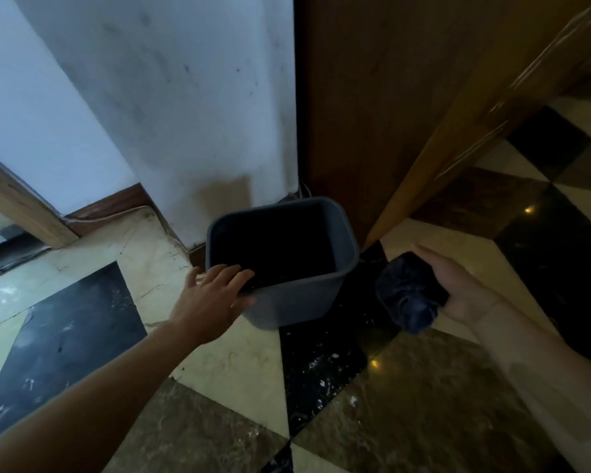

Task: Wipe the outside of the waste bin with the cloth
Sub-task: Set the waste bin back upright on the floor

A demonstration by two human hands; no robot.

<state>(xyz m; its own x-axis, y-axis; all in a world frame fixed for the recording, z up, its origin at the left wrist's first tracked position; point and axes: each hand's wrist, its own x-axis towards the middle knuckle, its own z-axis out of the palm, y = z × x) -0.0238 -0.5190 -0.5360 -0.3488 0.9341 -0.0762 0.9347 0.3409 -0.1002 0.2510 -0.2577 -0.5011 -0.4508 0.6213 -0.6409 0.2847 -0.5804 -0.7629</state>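
Note:
A grey rectangular waste bin (297, 302) stands upright on the tiled floor, in the corner between a white wall and a wooden door. Its inside looks dark. My left hand (212, 295) grips the bin's near-left rim, fingers curled over the edge and thumb on the outer wall. My right hand (458, 288) is to the right of the bin, apart from it, palm up, holding a bunched dark blue cloth (408, 295).
A white wall (185, 114) rises behind the bin, with a dark wooden door (372, 97) and its open leaf (475, 124) to the right. A brown skirting board (110, 206) runs along the left wall. The floor (321, 370) is glossy black, cream and brown tile.

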